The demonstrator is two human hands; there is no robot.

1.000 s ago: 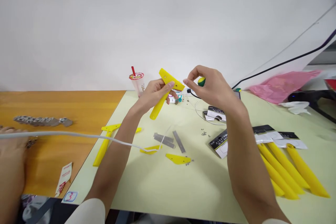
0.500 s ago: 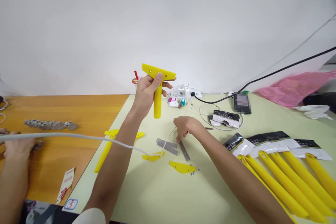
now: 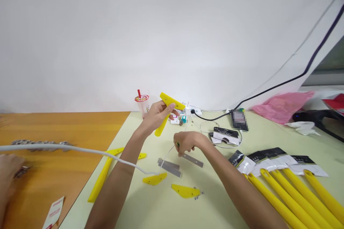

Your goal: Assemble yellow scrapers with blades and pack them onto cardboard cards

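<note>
My left hand [image 3: 158, 116] is raised over the table, closed around a yellow T-shaped scraper handle [image 3: 170, 102], thumb on its head. My right hand [image 3: 185, 143] is curled lower down, fingertips on the end of a flat metal blade [image 3: 195, 161]. A thin shaft, apparently a screwdriver [image 3: 169, 151], also sticks out of this hand; its grip is mostly hidden. Other metal blades [image 3: 170, 168] lie to its left. Nearer me are two yellow cover plates [image 3: 154, 179] [image 3: 185, 190], with small screws [image 3: 198, 195] at the right one. My left forearm partly hides another yellow scraper handle [image 3: 100, 182].
Yellow handles [image 3: 298, 193] and black-and-white packets [image 3: 271, 157] lie at the right. Behind are a drink cup [image 3: 142, 103], plugs, cables and a pink bag [image 3: 282, 107]. A white cable [image 3: 80, 148] crosses in front. Another person's hand [image 3: 10, 168] is at the orange table.
The view has tilted up and shifted. My left hand has turned the T-shaped handle and brought it lower. The blade at my right fingertips has swung to a flatter slant.
</note>
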